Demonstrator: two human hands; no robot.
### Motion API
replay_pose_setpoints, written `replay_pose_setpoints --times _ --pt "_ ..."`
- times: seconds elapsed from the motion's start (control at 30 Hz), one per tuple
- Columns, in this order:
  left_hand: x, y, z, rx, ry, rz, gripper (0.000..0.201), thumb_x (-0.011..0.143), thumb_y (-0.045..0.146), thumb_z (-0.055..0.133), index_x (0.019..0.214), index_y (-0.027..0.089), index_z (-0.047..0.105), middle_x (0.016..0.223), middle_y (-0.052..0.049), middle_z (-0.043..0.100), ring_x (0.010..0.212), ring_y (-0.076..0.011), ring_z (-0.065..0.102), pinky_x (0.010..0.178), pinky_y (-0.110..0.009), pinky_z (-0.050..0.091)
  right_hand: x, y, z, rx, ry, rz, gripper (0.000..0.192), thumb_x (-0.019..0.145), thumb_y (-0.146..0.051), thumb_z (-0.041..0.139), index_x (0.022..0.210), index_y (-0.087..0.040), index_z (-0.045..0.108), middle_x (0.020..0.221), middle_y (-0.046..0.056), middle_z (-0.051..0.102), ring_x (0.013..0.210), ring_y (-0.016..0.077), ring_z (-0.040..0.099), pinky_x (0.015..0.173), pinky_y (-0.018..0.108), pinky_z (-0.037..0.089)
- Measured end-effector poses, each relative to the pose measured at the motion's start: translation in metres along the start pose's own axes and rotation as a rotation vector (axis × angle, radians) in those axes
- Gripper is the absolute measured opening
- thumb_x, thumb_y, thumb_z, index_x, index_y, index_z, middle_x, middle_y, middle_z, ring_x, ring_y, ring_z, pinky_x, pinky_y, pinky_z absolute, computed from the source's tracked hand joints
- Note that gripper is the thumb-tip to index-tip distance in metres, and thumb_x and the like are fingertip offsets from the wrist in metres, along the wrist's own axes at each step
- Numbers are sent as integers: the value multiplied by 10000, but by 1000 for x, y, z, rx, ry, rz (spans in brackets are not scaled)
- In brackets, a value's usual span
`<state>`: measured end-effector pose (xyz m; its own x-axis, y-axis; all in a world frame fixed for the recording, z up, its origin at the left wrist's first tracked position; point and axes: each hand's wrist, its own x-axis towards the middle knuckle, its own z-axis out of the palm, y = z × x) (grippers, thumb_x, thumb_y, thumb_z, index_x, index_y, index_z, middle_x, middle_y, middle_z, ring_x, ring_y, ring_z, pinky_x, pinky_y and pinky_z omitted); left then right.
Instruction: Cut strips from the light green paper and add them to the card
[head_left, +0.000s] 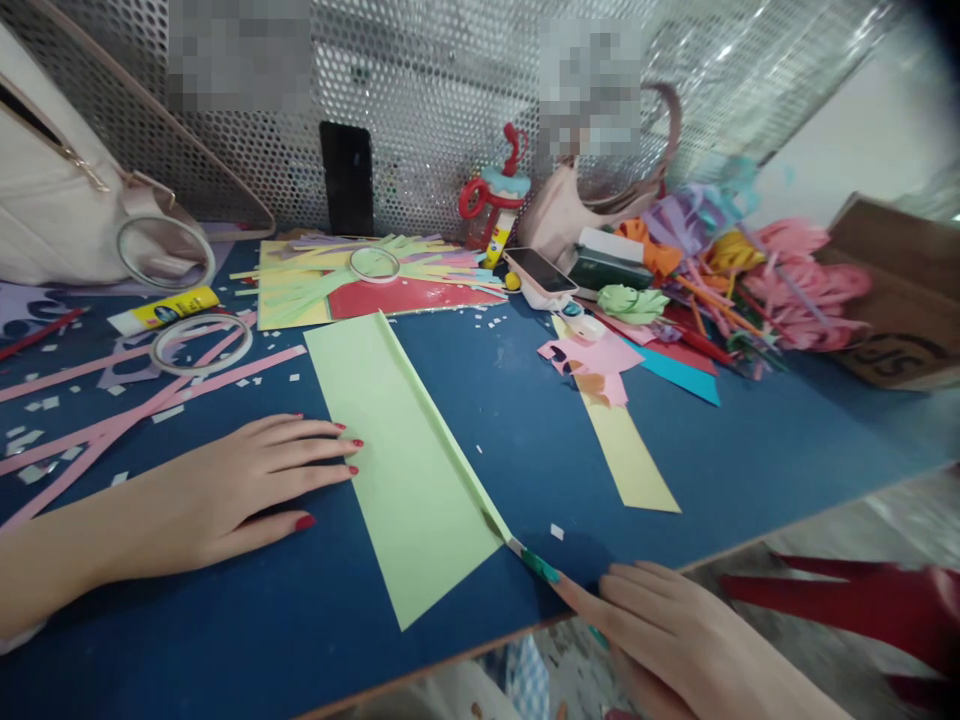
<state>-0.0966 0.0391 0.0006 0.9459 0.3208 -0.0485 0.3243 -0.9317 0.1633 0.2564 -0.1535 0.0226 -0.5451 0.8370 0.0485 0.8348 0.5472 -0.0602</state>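
We're pressing left hand (225, 490) flat, fingers spread, on green paper (397, 470) left edge; right hand (675, 640) fingertip pinning paper's folded near corner, gripping nothing.

Even, fairly bright indoor light falls from above onto the blue tabletop (487, 400), leaving only soft, short shadows, such as the one under the left hand (232, 490). The perforated metal panel (427, 130) behind the far edge glints, strongest toward its upper right. Wide-angle distortion bends the tabletop's edges, and the corners smear; the top right corner darkens. The right hand (675, 640) at the near edge is slightly soft. Two pixelated patches sit on the panel.
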Motion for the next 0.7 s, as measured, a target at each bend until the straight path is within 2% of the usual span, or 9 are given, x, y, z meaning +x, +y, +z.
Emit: replay_pose_setpoints --times 0.2,0.4,0.7 --pt "-1 0 0 -23 4 -15 465 970 349 479 1421 379 369 1479 94 391 1356 -191 361 1137 -350 243 0 0 -2 8 11 19 378 989 -204 279 1203 -178 590 780 14 677 655 124 639 607 238 534" --pt "-2 0 1 -2 -35 -1 471 979 363 449 1438 365 345 1494 80 368 1364 -206 347 1142 -381 232 3 1 -4 33 19 31 419 919 -89 295 1142 -172 641 803 46 696 683 136 650 609 236 535" --pt "1 -1 2 -20 -25 -8 477 974 339 463 1436 371 350 1491 82 372 1364 -197 351 1159 -367 184 -2 3 -4 52 18 46 413 919 -122 328 1189 -200 630 827 40 707 698 135 666 619 218 560"
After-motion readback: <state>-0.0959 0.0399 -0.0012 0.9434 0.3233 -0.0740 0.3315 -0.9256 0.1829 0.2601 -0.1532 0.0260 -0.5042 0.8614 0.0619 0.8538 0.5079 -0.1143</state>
